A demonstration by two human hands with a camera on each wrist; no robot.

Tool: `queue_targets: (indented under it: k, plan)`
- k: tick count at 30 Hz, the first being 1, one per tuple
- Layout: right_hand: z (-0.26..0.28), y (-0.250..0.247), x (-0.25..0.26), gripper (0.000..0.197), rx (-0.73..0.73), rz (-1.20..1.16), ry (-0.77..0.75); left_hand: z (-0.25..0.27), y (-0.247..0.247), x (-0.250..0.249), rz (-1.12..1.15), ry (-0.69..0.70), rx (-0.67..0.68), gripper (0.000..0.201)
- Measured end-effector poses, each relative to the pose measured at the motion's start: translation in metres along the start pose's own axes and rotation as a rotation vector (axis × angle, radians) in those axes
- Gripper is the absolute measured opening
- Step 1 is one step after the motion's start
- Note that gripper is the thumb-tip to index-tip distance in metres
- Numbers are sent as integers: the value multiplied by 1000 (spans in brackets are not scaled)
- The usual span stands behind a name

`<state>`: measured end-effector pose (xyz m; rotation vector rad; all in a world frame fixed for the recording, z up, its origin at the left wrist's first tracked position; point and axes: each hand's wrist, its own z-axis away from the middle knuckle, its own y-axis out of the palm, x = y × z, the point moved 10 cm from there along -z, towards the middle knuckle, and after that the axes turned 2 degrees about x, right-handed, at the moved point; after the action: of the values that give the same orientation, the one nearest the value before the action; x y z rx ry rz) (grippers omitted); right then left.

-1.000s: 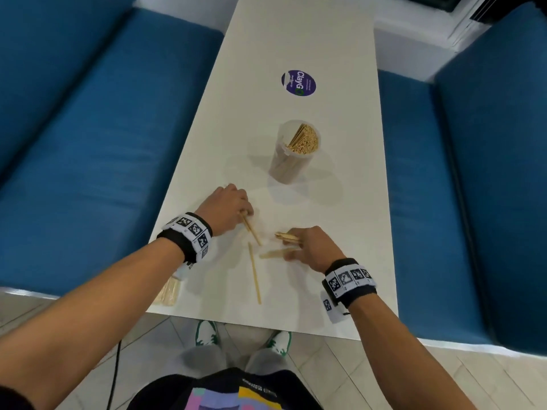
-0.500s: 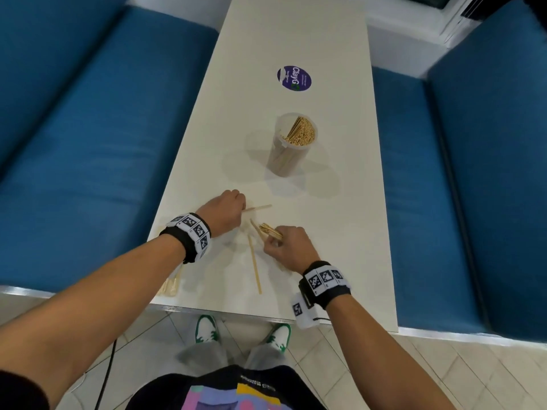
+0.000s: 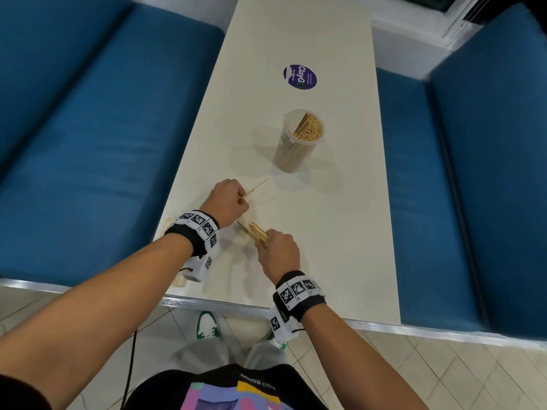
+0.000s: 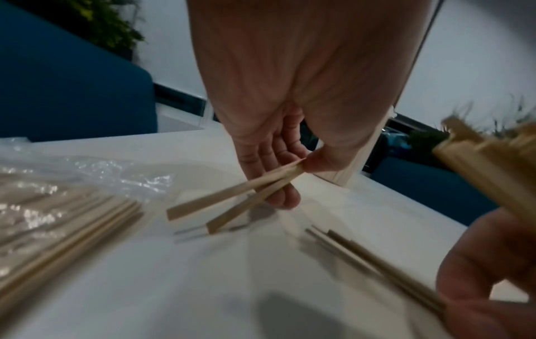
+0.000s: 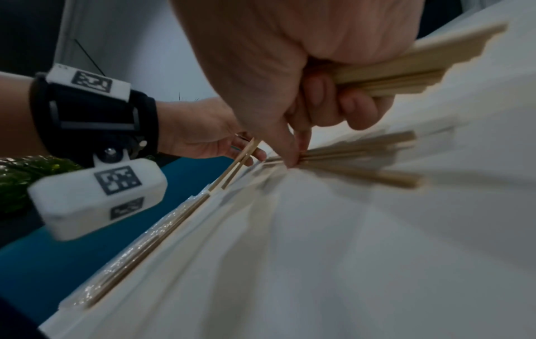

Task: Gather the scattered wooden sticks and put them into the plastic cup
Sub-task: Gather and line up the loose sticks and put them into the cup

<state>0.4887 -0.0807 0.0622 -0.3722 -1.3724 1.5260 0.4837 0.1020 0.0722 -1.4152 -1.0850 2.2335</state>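
While both forearms reached out over the near end of the white bench (image 3: 340, 232) in the head view, the left hand (image 3: 226, 202) lay knuckles-up with its fingers curled, pinching two wooden sticks (image 3: 259, 184) that pointed away toward the plastic cup (image 3: 297, 143). That cup stood upright further along the bench, packed with sticks, with a purple round sticker (image 3: 299, 76) beyond it. The right hand (image 3: 279, 254) was closed round a bundle of sticks (image 3: 257, 231) just beside the left wrist. Half a second earlier the left hand showed one stick pointing sideways; it had since moved further up the bench, and the loose stick that had lain between the hands was no longer in sight.

From the left wrist, the left hand (image 4: 278, 146) hung palm-down, thumb and curled fingers pinching two sticks (image 4: 232, 199) held just above the bench (image 4: 203, 286). A clear plastic bag of sticks (image 4: 58, 206) lay at the left. The right hand's fingers (image 4: 487, 263) held more sticks at the right edge.

From the right wrist, the right hand (image 5: 290, 80) gripped its bundle (image 5: 406, 68) in curled fingers, while its fingertips (image 5: 293, 158) pressed on blurred sticks (image 5: 362, 160) lying on the bench (image 5: 348, 252).
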Motion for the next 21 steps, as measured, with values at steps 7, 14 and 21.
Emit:
queue_targets:
  k: [7,14,21]
  plan:
    - [-5,-2,14,28,54,220,-124,10,10,11,180,-154,56,25]
    - [-29,-43,-40,30,-55,-415,145,26,45,-5,585,-358,154,35]
    - [-30,-55,-41,20,-184,-1029,328,35,65,-60,960,-237,229,22]
